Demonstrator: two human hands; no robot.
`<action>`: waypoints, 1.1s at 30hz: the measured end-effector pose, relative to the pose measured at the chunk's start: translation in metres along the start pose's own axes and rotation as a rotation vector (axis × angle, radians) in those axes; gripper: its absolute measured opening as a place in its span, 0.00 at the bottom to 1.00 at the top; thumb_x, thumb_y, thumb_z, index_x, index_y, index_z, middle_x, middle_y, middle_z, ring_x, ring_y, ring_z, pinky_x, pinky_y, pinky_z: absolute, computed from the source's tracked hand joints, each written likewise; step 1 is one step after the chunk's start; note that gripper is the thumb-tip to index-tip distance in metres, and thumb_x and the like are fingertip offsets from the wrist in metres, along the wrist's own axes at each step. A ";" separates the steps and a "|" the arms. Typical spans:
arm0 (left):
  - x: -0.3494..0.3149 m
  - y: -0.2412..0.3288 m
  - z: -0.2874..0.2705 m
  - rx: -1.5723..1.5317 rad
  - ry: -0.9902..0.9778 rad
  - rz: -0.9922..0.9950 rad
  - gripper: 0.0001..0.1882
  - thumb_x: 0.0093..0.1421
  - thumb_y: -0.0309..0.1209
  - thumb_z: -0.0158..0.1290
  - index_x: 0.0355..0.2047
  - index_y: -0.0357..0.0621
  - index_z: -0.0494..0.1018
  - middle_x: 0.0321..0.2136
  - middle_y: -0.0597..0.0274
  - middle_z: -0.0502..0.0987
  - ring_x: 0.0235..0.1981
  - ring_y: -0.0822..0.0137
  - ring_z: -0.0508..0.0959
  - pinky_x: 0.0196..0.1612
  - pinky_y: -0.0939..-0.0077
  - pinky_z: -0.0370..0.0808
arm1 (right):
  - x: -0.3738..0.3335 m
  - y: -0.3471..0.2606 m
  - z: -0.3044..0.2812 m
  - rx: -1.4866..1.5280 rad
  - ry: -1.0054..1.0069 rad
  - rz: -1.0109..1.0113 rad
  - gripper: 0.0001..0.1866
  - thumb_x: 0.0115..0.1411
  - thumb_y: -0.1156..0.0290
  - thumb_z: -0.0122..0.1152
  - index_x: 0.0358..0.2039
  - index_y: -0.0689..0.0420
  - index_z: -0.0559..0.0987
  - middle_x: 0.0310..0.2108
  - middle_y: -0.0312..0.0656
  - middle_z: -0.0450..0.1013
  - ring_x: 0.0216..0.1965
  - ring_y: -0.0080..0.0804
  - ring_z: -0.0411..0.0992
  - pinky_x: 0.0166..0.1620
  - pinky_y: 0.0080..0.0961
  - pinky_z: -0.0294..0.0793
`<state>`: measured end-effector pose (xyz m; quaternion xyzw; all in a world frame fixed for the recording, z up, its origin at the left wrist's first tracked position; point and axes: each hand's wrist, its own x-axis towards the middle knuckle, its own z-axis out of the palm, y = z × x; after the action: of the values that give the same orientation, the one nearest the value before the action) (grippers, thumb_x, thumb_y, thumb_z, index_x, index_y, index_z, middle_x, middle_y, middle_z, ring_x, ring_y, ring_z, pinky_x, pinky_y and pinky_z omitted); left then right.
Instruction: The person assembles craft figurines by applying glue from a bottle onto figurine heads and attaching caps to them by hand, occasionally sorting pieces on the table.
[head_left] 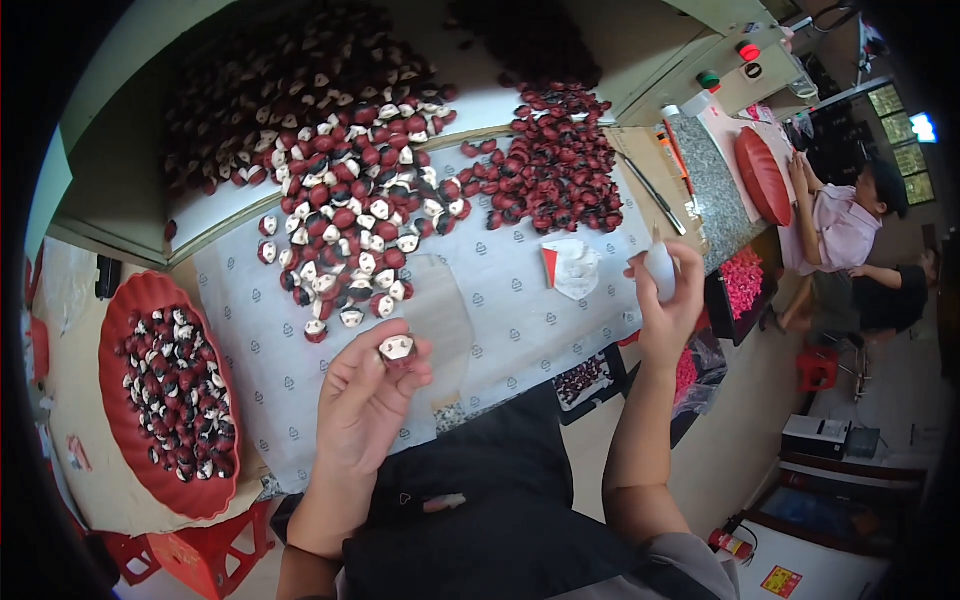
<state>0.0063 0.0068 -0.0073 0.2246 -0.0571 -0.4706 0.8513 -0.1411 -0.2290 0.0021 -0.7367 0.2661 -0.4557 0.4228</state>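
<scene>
Between the thumb and fingers of my left hand (pixel 355 405) is a small doll-head piece (pixel 398 348), with a white face and dark red around it. My right hand (pixel 675 305) is wrapped round a small white squeeze bottle (pixel 660 272) whose thin tip points up. The two hands are apart. Beyond the left hand lies a heap of similar white, red and black heads (pixel 345 225). A pile of loose dark red pieces (pixel 560 170) sits farther right. Near the bottle, a crumpled white wrapper with a red edge (pixel 572 268) rests on the printed paper sheet (pixel 510 320).
A red scalloped tray (pixel 112 360) at left holds more heads. A black pen-like tool (pixel 650 190) lies at the right table edge, near green and red buttons (pixel 708 79). Bins of pink pieces (pixel 740 280) stand lower right. Two people (pixel 845 225) are beyond.
</scene>
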 end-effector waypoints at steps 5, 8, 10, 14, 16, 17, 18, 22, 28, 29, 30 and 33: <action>0.000 -0.002 0.002 0.031 0.012 0.018 0.17 0.57 0.31 0.43 0.44 0.32 0.64 0.36 0.47 0.72 0.35 0.63 0.74 0.40 0.73 0.71 | 0.028 0.028 0.003 -0.446 0.023 -0.052 0.12 0.46 0.80 0.57 0.32 0.62 0.68 0.26 0.39 0.66 0.29 0.29 0.67 0.35 0.22 0.65; 0.001 -0.002 0.003 0.056 0.011 0.021 0.17 0.57 0.30 0.44 0.44 0.32 0.64 0.36 0.47 0.72 0.34 0.63 0.74 0.40 0.73 0.71 | 0.036 0.038 0.006 -0.538 0.009 -0.077 0.08 0.46 0.75 0.58 0.27 0.62 0.71 0.25 0.44 0.68 0.28 0.34 0.68 0.34 0.24 0.65; 0.002 -0.001 0.004 0.066 0.006 0.016 0.17 0.57 0.30 0.44 0.44 0.32 0.64 0.36 0.47 0.72 0.35 0.64 0.74 0.40 0.73 0.71 | 0.038 0.040 0.004 -0.614 -0.037 -0.071 0.07 0.46 0.75 0.58 0.26 0.62 0.72 0.26 0.45 0.69 0.28 0.36 0.68 0.33 0.25 0.65; 0.007 -0.001 0.006 0.054 0.005 0.014 0.17 0.57 0.30 0.44 0.44 0.33 0.64 0.36 0.47 0.72 0.34 0.64 0.74 0.40 0.73 0.71 | 0.035 0.033 0.005 -0.563 -0.009 -0.012 0.05 0.46 0.75 0.57 0.25 0.62 0.72 0.24 0.46 0.71 0.27 0.37 0.70 0.31 0.25 0.66; 0.007 -0.001 0.009 0.050 0.032 0.017 0.17 0.57 0.30 0.44 0.44 0.33 0.64 0.36 0.48 0.72 0.36 0.64 0.74 0.42 0.73 0.70 | 0.027 0.015 0.012 -0.486 0.017 -0.009 0.04 0.47 0.77 0.56 0.25 0.62 0.72 0.24 0.45 0.71 0.27 0.36 0.71 0.32 0.24 0.66; 0.007 -0.001 0.013 0.052 0.040 0.030 0.17 0.57 0.30 0.44 0.44 0.33 0.64 0.36 0.48 0.72 0.36 0.64 0.74 0.42 0.73 0.70 | 0.019 -0.002 0.019 -0.374 -0.007 0.003 0.04 0.46 0.79 0.55 0.25 0.62 0.71 0.23 0.45 0.72 0.27 0.34 0.71 0.33 0.23 0.67; 0.009 -0.003 0.015 0.080 0.083 0.068 0.17 0.57 0.30 0.43 0.44 0.33 0.64 0.36 0.49 0.72 0.37 0.65 0.73 0.43 0.73 0.69 | 0.008 -0.017 0.029 -0.255 -0.036 0.018 0.03 0.46 0.80 0.54 0.24 0.62 0.70 0.23 0.44 0.73 0.28 0.32 0.72 0.33 0.21 0.68; 0.017 -0.012 0.018 0.136 0.164 0.200 0.17 0.57 0.30 0.44 0.45 0.33 0.63 0.38 0.55 0.71 0.43 0.66 0.70 0.47 0.72 0.66 | -0.048 -0.058 0.082 -0.038 -0.500 -0.273 0.13 0.36 0.84 0.57 0.27 0.61 0.71 0.27 0.44 0.71 0.26 0.37 0.71 0.31 0.25 0.70; 0.018 -0.010 0.020 0.054 0.193 0.191 0.19 0.57 0.33 0.45 0.47 0.35 0.62 0.41 0.55 0.69 0.45 0.66 0.67 0.51 0.74 0.62 | -0.083 -0.072 0.108 -0.010 -0.517 -0.336 0.16 0.35 0.79 0.61 0.29 0.63 0.73 0.29 0.43 0.71 0.26 0.37 0.70 0.27 0.25 0.69; 0.016 -0.009 0.019 0.057 0.204 0.204 0.19 0.57 0.33 0.45 0.47 0.35 0.62 0.41 0.55 0.69 0.45 0.66 0.67 0.51 0.74 0.62 | -0.084 -0.073 0.109 0.003 -0.527 -0.337 0.16 0.35 0.79 0.61 0.29 0.63 0.73 0.29 0.43 0.71 0.26 0.37 0.70 0.27 0.25 0.69; 0.015 -0.007 0.017 0.036 0.176 0.172 0.20 0.57 0.33 0.44 0.47 0.36 0.61 0.41 0.54 0.69 0.44 0.67 0.68 0.51 0.74 0.62 | -0.085 -0.074 0.110 0.051 -0.555 -0.301 0.16 0.35 0.79 0.62 0.29 0.62 0.74 0.29 0.43 0.71 0.27 0.36 0.70 0.28 0.24 0.70; 0.017 -0.009 0.011 -0.030 0.148 0.126 0.20 0.57 0.34 0.44 0.48 0.37 0.61 0.41 0.53 0.68 0.42 0.67 0.69 0.51 0.73 0.62 | -0.084 -0.077 0.107 0.075 -0.638 -0.253 0.15 0.36 0.78 0.62 0.30 0.61 0.75 0.30 0.42 0.71 0.28 0.35 0.71 0.29 0.23 0.71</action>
<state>0.0052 -0.0145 -0.0031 0.2419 -0.0011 -0.3990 0.8845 -0.0817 -0.0844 0.0070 -0.8533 0.0102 -0.2604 0.4516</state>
